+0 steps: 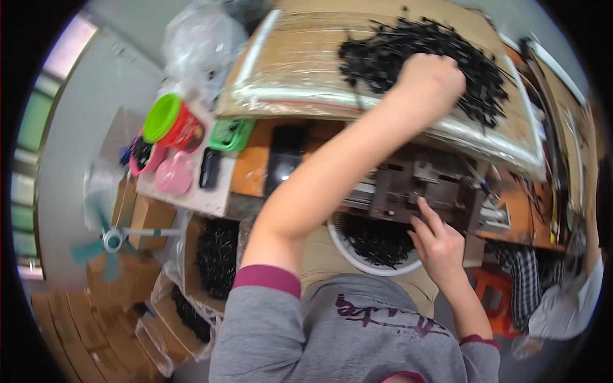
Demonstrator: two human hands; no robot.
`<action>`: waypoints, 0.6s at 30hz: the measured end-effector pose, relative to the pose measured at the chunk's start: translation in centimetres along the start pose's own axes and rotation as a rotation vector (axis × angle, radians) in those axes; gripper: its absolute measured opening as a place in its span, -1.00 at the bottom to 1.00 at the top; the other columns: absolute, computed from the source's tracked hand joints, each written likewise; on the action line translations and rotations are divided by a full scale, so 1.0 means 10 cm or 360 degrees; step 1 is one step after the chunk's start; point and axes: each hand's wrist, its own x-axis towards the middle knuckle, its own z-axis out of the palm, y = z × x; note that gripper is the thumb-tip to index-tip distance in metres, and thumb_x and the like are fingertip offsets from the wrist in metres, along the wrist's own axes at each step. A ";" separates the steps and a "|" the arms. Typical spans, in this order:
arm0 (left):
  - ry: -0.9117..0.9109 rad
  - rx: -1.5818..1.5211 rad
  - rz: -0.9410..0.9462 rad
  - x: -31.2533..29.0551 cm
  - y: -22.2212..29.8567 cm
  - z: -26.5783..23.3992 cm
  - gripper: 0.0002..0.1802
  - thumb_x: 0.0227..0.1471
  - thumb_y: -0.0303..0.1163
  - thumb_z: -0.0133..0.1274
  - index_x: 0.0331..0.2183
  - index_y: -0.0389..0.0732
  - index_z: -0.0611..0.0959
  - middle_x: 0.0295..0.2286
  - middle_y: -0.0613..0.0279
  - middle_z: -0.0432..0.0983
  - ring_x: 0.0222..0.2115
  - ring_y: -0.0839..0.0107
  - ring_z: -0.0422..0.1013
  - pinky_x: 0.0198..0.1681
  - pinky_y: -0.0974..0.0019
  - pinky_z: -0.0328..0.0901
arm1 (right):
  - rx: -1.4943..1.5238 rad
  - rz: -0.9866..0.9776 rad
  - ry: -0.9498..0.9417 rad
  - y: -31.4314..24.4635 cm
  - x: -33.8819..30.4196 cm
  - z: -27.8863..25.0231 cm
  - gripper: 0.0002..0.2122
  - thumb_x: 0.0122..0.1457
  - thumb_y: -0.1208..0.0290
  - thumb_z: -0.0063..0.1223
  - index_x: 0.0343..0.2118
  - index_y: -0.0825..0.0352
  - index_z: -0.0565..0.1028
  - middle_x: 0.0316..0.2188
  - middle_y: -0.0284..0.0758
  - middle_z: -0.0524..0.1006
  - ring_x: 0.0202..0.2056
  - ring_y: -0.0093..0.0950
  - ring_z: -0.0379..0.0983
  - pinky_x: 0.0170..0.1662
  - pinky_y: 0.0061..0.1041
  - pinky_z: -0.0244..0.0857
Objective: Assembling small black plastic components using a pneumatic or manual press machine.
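My left arm reaches up and across to a heap of small thin black parts [370,60] on a plastic-wrapped cardboard surface [300,67]. There my left hand [431,83] is closed, fingers curled down at the heap; whatever they hold is hidden. Below, by the front of a dark metal machine [396,182], is my right hand [440,249], its index finger stretched out and fingers apart, nothing visible in them. The fingertip comes close to the machine's small fittings; whether it touches is unclear. A white basin [377,272] with more black parts sits below the machine, at my lap.
Left of the machine, a side table [185,196] carries a red and green container [169,124], a pink cup [174,175] and a green basket [231,134]. A cardboard box of black parts [217,255] and a teal fan [112,240] stand lower left. Another person's arm [592,191] shows far right.
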 end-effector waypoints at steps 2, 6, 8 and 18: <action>0.0170 -0.0495 -0.0221 -0.09 0.02 -0.15 -0.86 -0.09 -0.43 0.16 -0.36 -0.16 0.68 -0.40 0.08 0.63 -0.32 0.12 0.58 -0.25 0.13 0.45 | 0.0044 0.0020 -0.0084 -0.03 0.06 -0.10 -0.72 -0.11 0.45 0.35 -0.27 0.32 0.60 0.02 -0.21 0.56 -0.53 -0.40 0.52 -0.41 -0.46 0.44; 0.0418 -0.0507 -0.0207 -0.31 0.05 -0.46 -0.86 -0.01 -0.34 0.28 -0.34 -0.13 0.76 -0.50 0.16 0.63 -0.50 0.31 0.55 -0.39 0.30 0.39 | 0.0751 0.0287 -0.0057 0.15 0.31 -0.41 -0.74 -0.01 0.41 0.37 -0.25 0.33 0.59 -0.10 -0.19 0.60 -0.43 -0.36 0.59 -0.29 -0.43 0.49; 0.0335 -0.0947 -0.0486 -0.54 0.14 -0.68 -0.85 0.04 -0.37 0.28 -0.30 -0.18 0.80 -0.56 0.33 0.61 -0.52 0.65 0.46 -0.49 0.52 0.27 | 0.0498 0.0115 0.0386 0.29 0.61 -0.54 -0.81 0.02 0.46 0.33 -0.30 0.35 0.59 -0.22 -0.18 0.62 -0.30 -0.30 0.60 -0.19 -0.35 0.49; 0.0133 -0.1193 -0.0410 -1.55 0.98 -0.78 -0.60 -0.10 -0.59 0.34 -0.13 -0.30 0.71 -0.27 0.13 0.64 -0.35 0.43 0.58 -0.26 0.42 0.51 | -0.0224 -0.0086 0.0416 1.14 1.77 -0.34 -0.73 0.01 0.42 0.27 -0.17 0.22 0.59 -0.28 -0.31 0.55 -0.18 -0.26 0.53 -0.13 -0.29 0.44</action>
